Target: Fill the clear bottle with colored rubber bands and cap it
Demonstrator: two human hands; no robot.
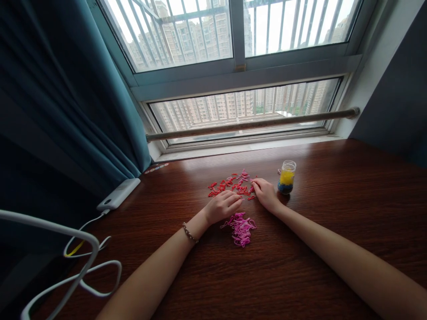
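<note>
A loose pile of red and pink rubber bands [222, 187] lies on the brown wooden table. My left hand [224, 206] rests at the near edge of this pile, palm down, fingers extended to the right and slightly bent; nothing shows in it. At the pile's right side, my right hand [264, 192] has thumb and fingers drawn together among the pink bands. What its fingertips pinch is too small to make out. A separate heap of purple-pink rubber bands [242, 231] sits just below my left hand.
Right of my right hand stands a clear open jar [287, 178] with yellow and blue contents. A white power bank [118, 194] with a white cable [96, 246] lies at the left by the blue curtain [96, 89]. A metal rail [253, 125] crosses the window behind the table.
</note>
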